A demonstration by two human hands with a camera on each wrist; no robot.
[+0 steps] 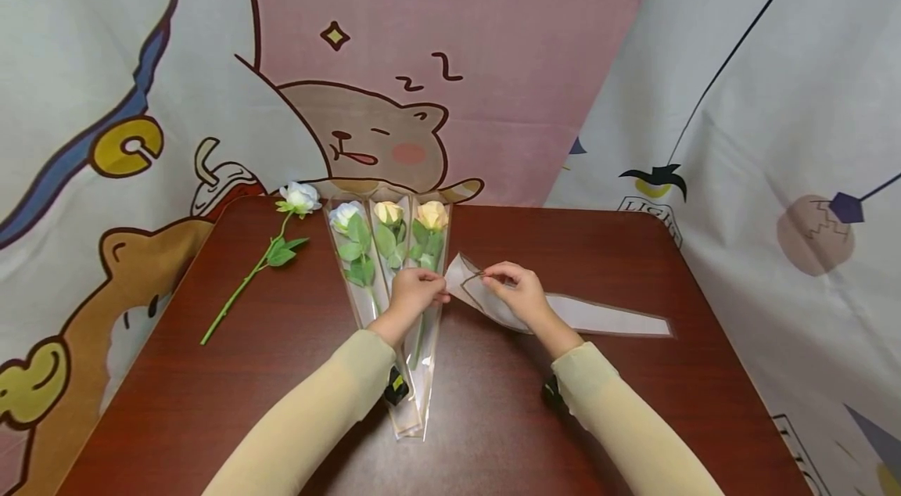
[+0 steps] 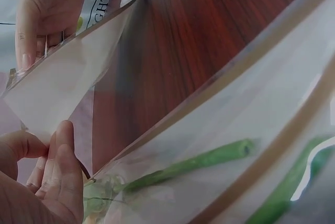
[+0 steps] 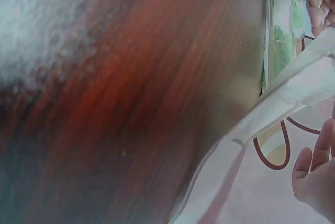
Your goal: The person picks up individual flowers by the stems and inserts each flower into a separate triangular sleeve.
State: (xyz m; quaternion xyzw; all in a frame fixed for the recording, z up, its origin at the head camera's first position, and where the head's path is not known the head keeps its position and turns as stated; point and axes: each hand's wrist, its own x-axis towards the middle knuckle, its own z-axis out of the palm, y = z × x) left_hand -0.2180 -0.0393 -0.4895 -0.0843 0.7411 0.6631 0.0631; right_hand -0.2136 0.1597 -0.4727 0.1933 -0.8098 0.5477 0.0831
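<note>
Between my two hands is a flower wrapping sleeve [image 1: 612,314], white with a brown border, its narrow end lying toward the right of the table. My left hand [image 1: 415,292] pinches one corner of its wide end. At the opposite edge of that same end, the fingers of my right hand [image 1: 519,296] pinch the film. The left wrist view shows the sleeve's raised mouth [image 2: 68,85] stretched between both hands. Under my left forearm lie several wrapped roses: a bluish-white rose [image 1: 345,216], a yellow rose [image 1: 389,213] and a peach rose [image 1: 432,215], their stems partly hidden.
A loose white rose [image 1: 299,199] with a green stem lies at the left of the brown table [image 1: 563,433]. Behind the table hangs a cartoon-printed cloth [image 1: 493,26]. Dark wrist devices show under both sleeve cuffs.
</note>
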